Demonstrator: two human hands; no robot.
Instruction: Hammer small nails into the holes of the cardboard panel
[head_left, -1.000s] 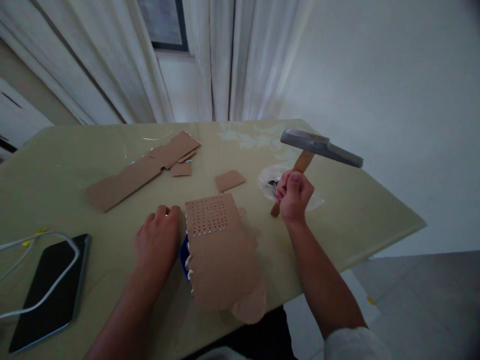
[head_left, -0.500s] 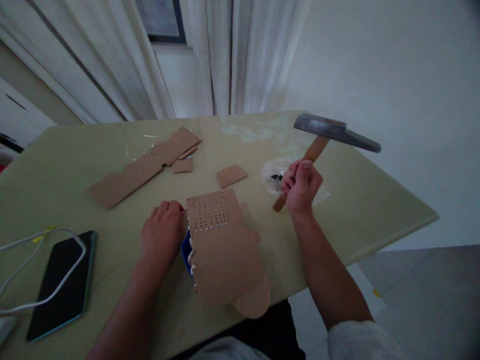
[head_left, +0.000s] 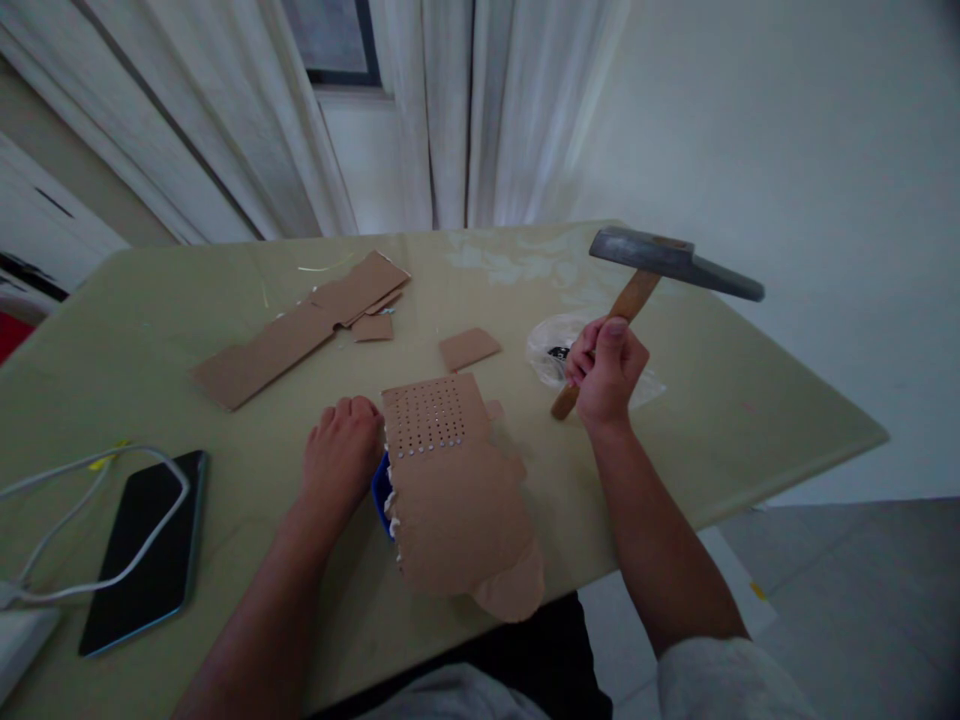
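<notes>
My right hand [head_left: 609, 372] is closed round the wooden handle of a hammer [head_left: 643, 285], its grey metal head raised above the table. Beside the upper left edge of a cardboard piece [head_left: 457, 520] is my left hand [head_left: 343, 440], fingers curled and closed. Its fingertips are hidden, and I cannot make out what they hold. Rows of small dark holes run across the upper part of the cardboard, with a row of pale round spots below them. Whitish lumps line its left edge. Part of a blue object [head_left: 382, 490] shows beneath that edge.
Long cardboard strips [head_left: 300, 330] and a small cardboard scrap [head_left: 469, 348] lie farther back on the table [head_left: 720, 430]. Behind my right hand is a clear plastic bag [head_left: 544, 345]. A dark tablet [head_left: 146, 550] lies at left, crossed by a white cable [head_left: 161, 530].
The view has shifted slightly, so the things on the table appear a little farther right. My left hand has stayed by the cardboard's edge; the hammer is still held up.
</notes>
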